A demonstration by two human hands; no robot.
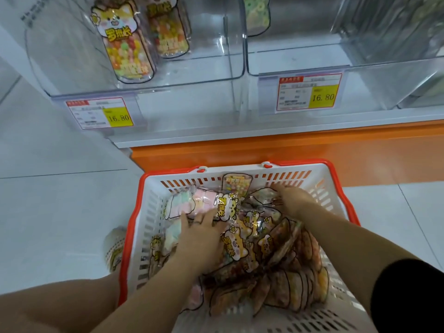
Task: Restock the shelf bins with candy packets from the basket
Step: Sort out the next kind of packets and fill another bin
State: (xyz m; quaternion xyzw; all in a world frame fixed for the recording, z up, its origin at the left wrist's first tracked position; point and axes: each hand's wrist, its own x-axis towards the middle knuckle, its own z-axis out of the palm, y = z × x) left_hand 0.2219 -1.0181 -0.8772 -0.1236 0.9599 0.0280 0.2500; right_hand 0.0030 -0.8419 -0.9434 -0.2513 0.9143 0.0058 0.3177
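Over pale tiles (60, 212), glossy cartoon-cat candy packets (234, 246) fill the basket (153, 186); left hand (201, 236) fingers splay flat, right hand's (294, 199) unclear.

Price label (99, 113) with a yellow 16.80 panel at ten o'clock, second price label (310, 93) the same at one o'clock, white shelf ledge (216, 134) beneath both, orange plinth (312, 150) at three o'clock, pale tiled floor (60, 200) at nine o'clock, patterned shoe (114, 248) at eight o'clock.
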